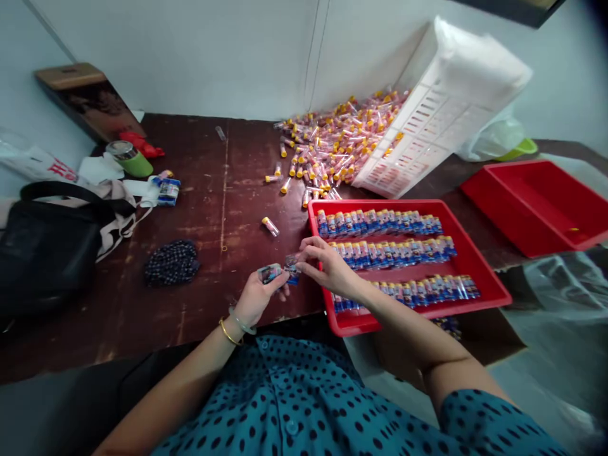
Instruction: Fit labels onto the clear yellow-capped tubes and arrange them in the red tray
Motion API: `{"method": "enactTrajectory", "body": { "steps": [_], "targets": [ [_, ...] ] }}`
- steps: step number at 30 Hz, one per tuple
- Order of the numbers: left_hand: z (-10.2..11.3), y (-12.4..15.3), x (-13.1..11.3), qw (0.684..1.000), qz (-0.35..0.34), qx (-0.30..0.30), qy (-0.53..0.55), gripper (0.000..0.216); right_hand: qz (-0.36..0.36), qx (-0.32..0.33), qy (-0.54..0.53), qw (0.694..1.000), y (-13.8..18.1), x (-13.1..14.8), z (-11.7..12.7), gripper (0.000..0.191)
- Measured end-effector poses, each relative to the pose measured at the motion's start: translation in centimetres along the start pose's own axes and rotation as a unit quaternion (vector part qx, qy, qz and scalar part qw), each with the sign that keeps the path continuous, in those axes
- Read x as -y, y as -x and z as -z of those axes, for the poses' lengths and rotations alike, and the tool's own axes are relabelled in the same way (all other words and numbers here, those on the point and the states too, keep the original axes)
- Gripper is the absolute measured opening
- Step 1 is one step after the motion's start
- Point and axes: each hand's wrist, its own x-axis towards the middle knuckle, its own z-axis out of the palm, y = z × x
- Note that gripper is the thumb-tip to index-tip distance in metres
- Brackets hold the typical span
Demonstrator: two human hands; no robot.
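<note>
Both hands together over the bench [204, 215], just left of the red tray [484, 285]. Left hand [266, 285]: fingers curled with thumb laid over, closed around a small printed packet [268, 273], its long axis running roughly left to right. Right hand [306, 261]: thumb and forefinger drawn nearly together in a pinch, apparently on clear-and-blue film [291, 266] at the packet's right end; whether film and packet are one piece cannot be told, detail too blurred. Key relation: the packet lies inside the left hand's grip, directly left of the right fingertips, with the film bridging the narrow gap. One loose yellow-capped tube [270, 227] rests on the bench beyond both hands, long axis diagonal, cap to the far left, clear end to the near right; the right hand is nearer to it. Tray holds three rows of blue-printed packets [380, 222] standing side by side, the right forearm crossing above the nearest row. Heap of yellow-capped tubes [332, 142] at the back, against the tilted white crate [403, 149]. Labels: packets show blue and pink print, wording illegible; a white bag [50, 166] at far left carries red lettering, not readable with confidence. No brand identified.
</note>
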Motion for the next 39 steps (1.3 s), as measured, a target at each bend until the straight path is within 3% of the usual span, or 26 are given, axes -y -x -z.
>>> {"method": "enactTrajectory", "body": {
  "steps": [4,9,15,23,26,29,34,39],
  "targets": [
    [1.3,0.3,-0.1,0.999,0.029,0.021,-0.011,0.026,-0.015,0.013,-0.065,0.998,0.0,-0.3,1.0,0.016],
    [2.1,0.2,0.0,0.997,0.071,0.009,0.022,0.032,-0.129,-0.089,-0.267,0.951,0.6,-1.1,3.0,0.022],
    [2.1,0.3,-0.2,0.996,0.091,0.018,0.015,0.034,-0.159,-0.067,-0.363,0.916,0.8,-1.0,4.0,0.027],
    [2.5,0.5,-0.1,0.993,0.103,0.045,0.021,0.032,-0.147,-0.009,-0.336,0.930,-0.4,-0.3,2.7,0.031],
    [2.7,0.6,0.0,0.987,0.134,0.084,0.039,0.033,-0.146,-0.006,-0.322,0.935,-0.4,-0.5,2.5,0.030],
    [2.6,0.7,0.2,0.977,0.168,0.117,0.057,0.036,-0.151,-0.017,-0.314,0.937,-0.4,-0.7,2.9,0.030],
    [2.7,0.6,0.5,0.971,0.190,0.123,0.081,0.035,-0.167,-0.039,-0.336,0.926,-0.1,-0.5,4.2,0.028],
    [2.8,0.4,0.2,0.967,0.198,0.136,0.090,0.035,-0.169,0.001,-0.349,0.922,0.1,-0.1,3.9,0.027]
  ]
}}
